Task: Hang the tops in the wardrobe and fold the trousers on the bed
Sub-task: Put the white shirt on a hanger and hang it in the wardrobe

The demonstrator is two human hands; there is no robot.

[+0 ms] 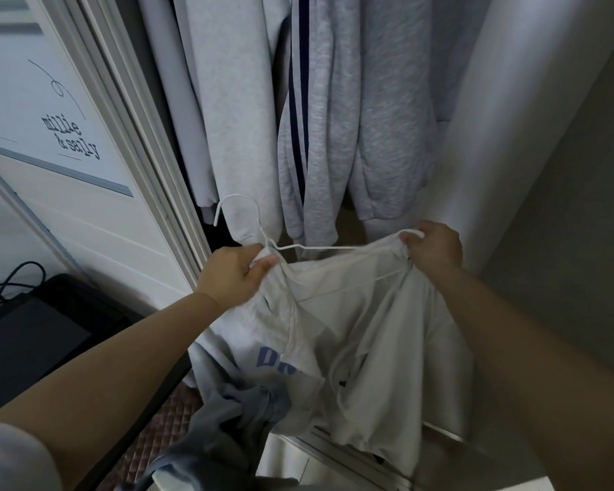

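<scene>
A pale grey top (362,334) with blue lettering hangs between my hands in front of the open wardrobe (475,101). A white wire hanger (319,247) is threaded into its neck, hook pointing up and left. My left hand (234,274) pinches the top's fabric at the base of the hanger's hook. My right hand (435,248) grips the hanger's right end together with the top's shoulder. Several grey tops (334,118) hang inside the wardrobe just behind, one with dark stripes.
The white sliding door (96,207) with printed lettering stands at the left. A dark device with cables (32,331) lies at lower left. A blue-grey garment (227,427) hangs bunched below my left forearm. A white wall panel (564,207) bounds the right.
</scene>
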